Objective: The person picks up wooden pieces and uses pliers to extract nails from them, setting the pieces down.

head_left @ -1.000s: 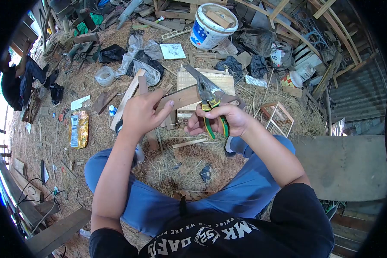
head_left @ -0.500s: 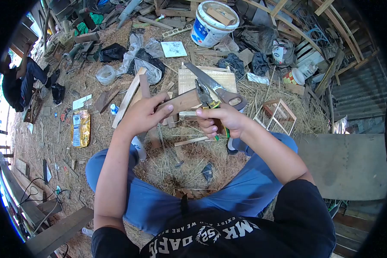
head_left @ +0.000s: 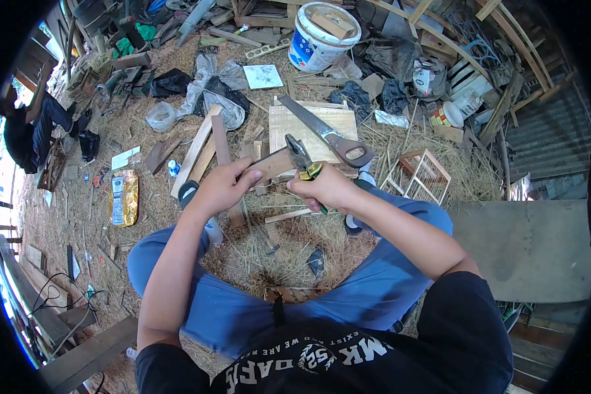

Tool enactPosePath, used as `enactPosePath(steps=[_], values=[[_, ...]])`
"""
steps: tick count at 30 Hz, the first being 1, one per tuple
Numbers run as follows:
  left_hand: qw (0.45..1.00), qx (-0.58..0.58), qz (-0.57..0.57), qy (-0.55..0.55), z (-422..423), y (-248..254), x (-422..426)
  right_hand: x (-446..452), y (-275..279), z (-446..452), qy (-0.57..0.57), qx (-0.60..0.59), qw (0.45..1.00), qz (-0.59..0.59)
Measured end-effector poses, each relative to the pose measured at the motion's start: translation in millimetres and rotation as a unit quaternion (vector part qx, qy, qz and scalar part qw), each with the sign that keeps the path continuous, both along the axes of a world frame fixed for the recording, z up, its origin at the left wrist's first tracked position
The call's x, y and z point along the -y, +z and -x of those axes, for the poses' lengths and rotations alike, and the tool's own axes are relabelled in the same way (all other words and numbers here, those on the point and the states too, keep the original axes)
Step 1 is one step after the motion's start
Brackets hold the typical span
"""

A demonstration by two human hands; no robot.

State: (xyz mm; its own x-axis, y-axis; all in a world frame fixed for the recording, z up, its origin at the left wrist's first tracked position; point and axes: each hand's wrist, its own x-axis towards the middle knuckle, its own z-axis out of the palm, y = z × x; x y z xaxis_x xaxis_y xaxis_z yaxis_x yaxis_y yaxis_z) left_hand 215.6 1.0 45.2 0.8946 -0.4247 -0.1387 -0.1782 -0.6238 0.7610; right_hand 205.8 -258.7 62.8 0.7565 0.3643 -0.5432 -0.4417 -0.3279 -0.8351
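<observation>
My left hand [head_left: 222,188] is closed on a short wooden piece [head_left: 274,164], which points up to the right. My right hand [head_left: 327,188] is wrapped round the green and yellow handles of the pliers [head_left: 301,155]. The pliers' jaws are at the right end of the wooden piece; whether they grip it or something small on it cannot be made out. Behind them a handsaw [head_left: 335,141] lies across a pale wooden panel [head_left: 284,123]. A long strip of wood [head_left: 222,141] stands out beyond my left hand.
A white bucket [head_left: 306,49] with wood on its lid stands beyond the panel. A small wooden frame [head_left: 433,176] lies at the right, near a grey board [head_left: 525,253]. A gold packet [head_left: 124,197] is at the left. Another person [head_left: 29,134] sits at the far left.
The pliers have swung left and down along the wooden piece, away from the saw. My right hand has moved slightly left and its fingers have closed further round the handles.
</observation>
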Motion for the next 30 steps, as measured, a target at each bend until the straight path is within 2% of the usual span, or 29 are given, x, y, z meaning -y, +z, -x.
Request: enactPosePath(steps=[3, 6, 7, 8, 10, 11, 16, 18, 22, 24, 26, 30], values=[[0.999, 0.039, -0.007, 0.019, 11.0, -9.6, 1.3, 2.3, -11.7, 7.7, 0.021, 0.041, 0.999, 0.007], [0.999, 0.021, -0.025, 0.028, 25.0, -12.8, 4.6, 4.7, -9.8, 15.9, 0.019, 0.027, 0.999, 0.041], [0.994, 0.063, -0.068, 0.064, 35.0, -9.6, 16.2, 3.4, -32.8, 18.4, 0.024, 0.219, 0.966, 0.139], [0.994, 0.063, -0.07, 0.062, 36.4, -9.6, 23.8, 9.5, -52.1, 16.0, 0.022, 0.218, 0.966, 0.137], [0.986, 0.043, -0.141, 0.079, 39.2, -13.3, 28.7, 9.7, -53.9, 16.7, 0.087, 0.299, 0.913, 0.264], [0.982, 0.057, -0.158, 0.083, 34.6, -16.0, 25.4, 10.5, -52.8, 16.1, 0.077, 0.18, 0.958, 0.21], [0.976, 0.027, -0.176, 0.124, 10.0, -14.2, 0.8, 11.7, -62.0, 10.6, 0.044, 0.209, 0.95, 0.226], [0.969, 0.032, -0.178, 0.166, 6.1, -16.9, -3.3, 12.6, -60.8, 9.2, 0.08, 0.225, 0.939, 0.246], [0.971, 0.021, -0.151, 0.182, -7.9, -27.7, -8.0, 9.5, -122.3, 15.1, 0.059, 0.199, 0.961, 0.182], [0.972, -0.005, -0.144, 0.187, -15.0, -27.1, -5.5, 1.0, -131.7, 25.7, -0.028, 0.038, 0.98, 0.193], [0.969, 0.032, -0.149, 0.193, -19.9, -30.7, -3.8, 4.3, -164.9, 24.1, -0.003, 0.041, 0.973, 0.226], [0.973, 0.029, -0.139, 0.183, -20.9, -18.4, 0.7, 12.7, -202.1, 14.7, -0.062, 0.056, 0.987, 0.14]])
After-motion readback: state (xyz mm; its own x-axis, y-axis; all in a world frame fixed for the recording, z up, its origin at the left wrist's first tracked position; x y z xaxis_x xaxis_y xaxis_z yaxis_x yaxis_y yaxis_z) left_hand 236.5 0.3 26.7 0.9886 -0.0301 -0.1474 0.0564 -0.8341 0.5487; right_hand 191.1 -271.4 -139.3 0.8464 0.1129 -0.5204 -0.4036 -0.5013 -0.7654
